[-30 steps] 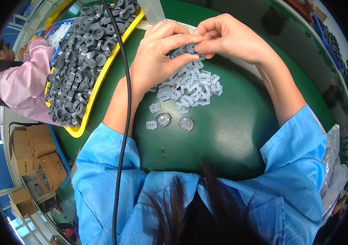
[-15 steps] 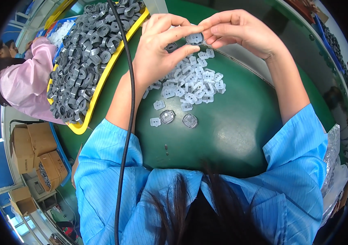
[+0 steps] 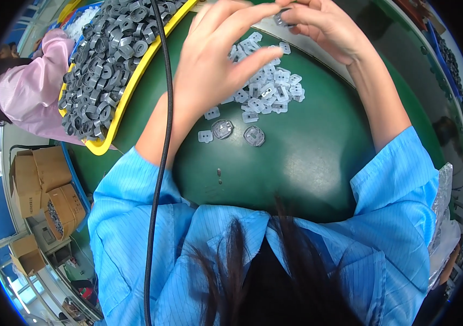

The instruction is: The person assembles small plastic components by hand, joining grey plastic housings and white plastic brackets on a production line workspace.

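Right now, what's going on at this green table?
A person's right hand pinches a small dark gray part past the table's far pile of pale translucent pieces. The left hand is open, thumb spread, its index finger reaching close to that part; whether they touch is unclear. Two rounded gray parts lie nearer the body, and a yellow tray heaped with gray rings is at left.

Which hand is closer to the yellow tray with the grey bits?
Left. The left hand is to the right of the yellow tray, not touching it; the right hand is farther right.
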Motion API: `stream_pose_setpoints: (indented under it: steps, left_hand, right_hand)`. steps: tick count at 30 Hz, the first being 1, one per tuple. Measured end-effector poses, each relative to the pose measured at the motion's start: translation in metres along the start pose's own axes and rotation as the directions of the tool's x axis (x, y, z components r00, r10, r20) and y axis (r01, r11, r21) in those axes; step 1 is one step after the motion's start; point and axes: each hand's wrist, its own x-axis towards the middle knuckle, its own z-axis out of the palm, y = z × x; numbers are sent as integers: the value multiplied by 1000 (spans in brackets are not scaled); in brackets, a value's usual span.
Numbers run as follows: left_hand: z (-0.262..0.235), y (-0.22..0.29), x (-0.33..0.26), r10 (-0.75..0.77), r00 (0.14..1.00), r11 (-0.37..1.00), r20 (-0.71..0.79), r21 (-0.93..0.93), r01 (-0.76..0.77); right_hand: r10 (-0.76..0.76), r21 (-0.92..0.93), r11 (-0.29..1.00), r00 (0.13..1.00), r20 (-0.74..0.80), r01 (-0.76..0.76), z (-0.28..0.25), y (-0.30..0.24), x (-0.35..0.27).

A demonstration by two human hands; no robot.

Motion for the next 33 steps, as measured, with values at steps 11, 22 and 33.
stream_pose_setpoints:
  steps: [11, 22, 33]
  left_hand:
    - [-18, 48, -73, -54, 879, 998, 474, 8, 58]
    - [-3, 1, -22, -347, 930, 889, 118, -273, 366]
    - [33, -56, 13, -613, 782, 596, 115, -581, 553]
  right_hand:
    - [-496, -873, 426, 745, -446, -239, -85, 25, 15]
    - [-108, -930, 313, 980, 167, 193, -24, 22, -12]
    - [-317, -962, 272, 946, -73, 17, -16, 22, -10]
